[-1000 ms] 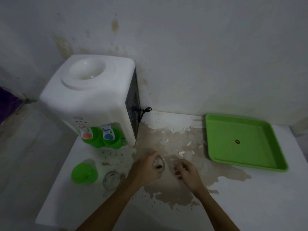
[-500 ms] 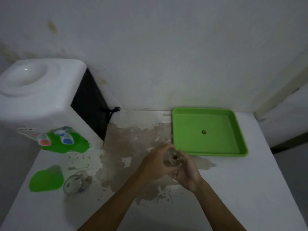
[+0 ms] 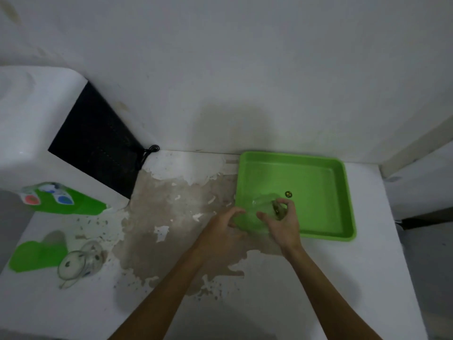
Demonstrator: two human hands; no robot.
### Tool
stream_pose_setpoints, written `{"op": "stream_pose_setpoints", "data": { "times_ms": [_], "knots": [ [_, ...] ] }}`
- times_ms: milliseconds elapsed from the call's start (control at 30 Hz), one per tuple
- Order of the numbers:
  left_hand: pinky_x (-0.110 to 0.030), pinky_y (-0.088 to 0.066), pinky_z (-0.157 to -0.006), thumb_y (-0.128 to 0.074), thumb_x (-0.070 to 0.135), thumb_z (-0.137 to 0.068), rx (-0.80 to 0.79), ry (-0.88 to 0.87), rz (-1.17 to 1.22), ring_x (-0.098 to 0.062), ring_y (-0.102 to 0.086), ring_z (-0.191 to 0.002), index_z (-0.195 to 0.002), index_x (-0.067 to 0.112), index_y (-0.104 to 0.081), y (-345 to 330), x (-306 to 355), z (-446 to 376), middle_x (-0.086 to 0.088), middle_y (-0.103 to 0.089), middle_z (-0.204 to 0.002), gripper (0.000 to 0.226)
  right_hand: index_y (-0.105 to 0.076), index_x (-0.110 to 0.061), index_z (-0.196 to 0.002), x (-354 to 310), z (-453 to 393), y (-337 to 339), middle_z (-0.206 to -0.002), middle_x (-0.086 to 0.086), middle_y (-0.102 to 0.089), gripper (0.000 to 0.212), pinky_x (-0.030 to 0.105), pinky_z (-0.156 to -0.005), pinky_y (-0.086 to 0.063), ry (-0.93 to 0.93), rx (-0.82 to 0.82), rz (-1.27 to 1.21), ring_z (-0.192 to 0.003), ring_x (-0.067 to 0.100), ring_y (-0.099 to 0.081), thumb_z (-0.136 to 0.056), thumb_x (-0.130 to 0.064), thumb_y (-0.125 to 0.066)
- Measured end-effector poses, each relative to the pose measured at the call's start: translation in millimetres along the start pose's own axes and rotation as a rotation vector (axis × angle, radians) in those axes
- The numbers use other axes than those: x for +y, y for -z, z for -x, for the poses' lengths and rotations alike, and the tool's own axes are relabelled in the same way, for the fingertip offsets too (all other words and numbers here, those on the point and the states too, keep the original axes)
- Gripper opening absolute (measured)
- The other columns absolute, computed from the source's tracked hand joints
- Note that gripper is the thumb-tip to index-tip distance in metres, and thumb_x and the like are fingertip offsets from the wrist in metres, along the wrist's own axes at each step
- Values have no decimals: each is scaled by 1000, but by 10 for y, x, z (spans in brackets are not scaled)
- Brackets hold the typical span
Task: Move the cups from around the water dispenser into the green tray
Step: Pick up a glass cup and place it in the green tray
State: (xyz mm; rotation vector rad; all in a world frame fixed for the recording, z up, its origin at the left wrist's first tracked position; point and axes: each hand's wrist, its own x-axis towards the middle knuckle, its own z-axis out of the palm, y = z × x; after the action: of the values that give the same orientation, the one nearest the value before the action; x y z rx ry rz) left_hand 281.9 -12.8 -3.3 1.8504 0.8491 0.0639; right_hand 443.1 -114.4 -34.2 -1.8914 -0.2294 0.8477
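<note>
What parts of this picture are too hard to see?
Head view:
- Clear cup: see-through and blurred; whether it touches the green tray is unclear.
- Right hand covers its far end.
- Water dispenser: cut off by the left edge.
- Green cup: blurred.

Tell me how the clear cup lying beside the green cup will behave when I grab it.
The clear cup looks like glass: probably rigid, smooth and breakable. It lies on its side on the table, so a nudge may roll it. It touches the green cup, which could shift.
</note>
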Motion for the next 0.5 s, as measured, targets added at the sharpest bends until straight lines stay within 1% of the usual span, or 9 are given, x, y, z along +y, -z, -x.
{"op": "stream_pose_setpoints", "data": {
  "times_ms": [67,133,167,233,333,367,433,500],
  "knots": [
    [-1,-43,-69,-78,11,-81,5,38,7,16,-60,-86,-126,20,-61,-23,-49,-106,16,-62,-110,49,-52,-21,-121,13,-139,2,-118,8,-60,70,38,-92,-54,72,3,143,-104,23,-61,-64,-26,-92],
    [-3,-43,-69,-77,10,-82,8,80,-2,6,-63,-87,-123,19,-63,-46,-104,-185,16,-64,-107,44,-52,-18,-123,23,-232,-18,-119,10,-57,72,36,-87,-53,163,8,263,-100,22,-59,-63,-22,-92],
    [-4,-43,-69,-76,11,-83,7,97,-6,3,-63,-88,-122,21,-63,-63,-137,-225,14,-65,-108,43,-53,-17,-123,28,-268,-33,-120,10,-56,71,33,-85,-50,210,5,318,-99,21,-58,-63,-19,-91],
    [-7,-45,-71,-75,12,-84,4,111,-12,7,-62,-88,-121,24,-64,-78,-183,-277,14,-66,-106,40,-54,-16,-123,45,-310,-84,-122,10,-54,70,31,-80,-49,292,-2,432,-97,23,-59,-64,-18,-90],
    [-6,-46,-71,-72,7,-85,1,128,12,14,-62,-82,-111,27,-66,-85,-213,-334,21,-66,-95,33,-53,-18,-122,83,-332,-196,-122,9,-53,68,39,-74,-56,375,-2,583,-97,29,-63,-64,-24,-89],
    [-5,-46,-71,-71,6,-86,2,130,13,14,-62,-81,-109,28,-66,-85,-216,-350,21,-66,-93,32,-53,-19,-122,93,-333,-234,-122,9,-53,68,39,-73,-57,397,-2,620,-99,30,-62,-65,-25,-88],
    [-6,-45,-71,-71,8,-87,-8,131,18,11,-62,-80,-107,26,-67,-76,-232,-372,16,-68,-93,28,-53,-19,-124,103,-325,-295,-122,10,-52,67,38,-73,-56,409,4,679,-104,30,-60,-66,-27,-87],
    [-8,-46,-72,-72,12,-87,-2,131,42,5,-64,-81,-109,24,-68,-54,-278,-382,8,-71,-98,26,-53,-18,-124,102,-326,-325,-122,10,-52,68,39,-75,-57,406,8,711,-105,30,-59,-66,-29,-87]
  ]
}}
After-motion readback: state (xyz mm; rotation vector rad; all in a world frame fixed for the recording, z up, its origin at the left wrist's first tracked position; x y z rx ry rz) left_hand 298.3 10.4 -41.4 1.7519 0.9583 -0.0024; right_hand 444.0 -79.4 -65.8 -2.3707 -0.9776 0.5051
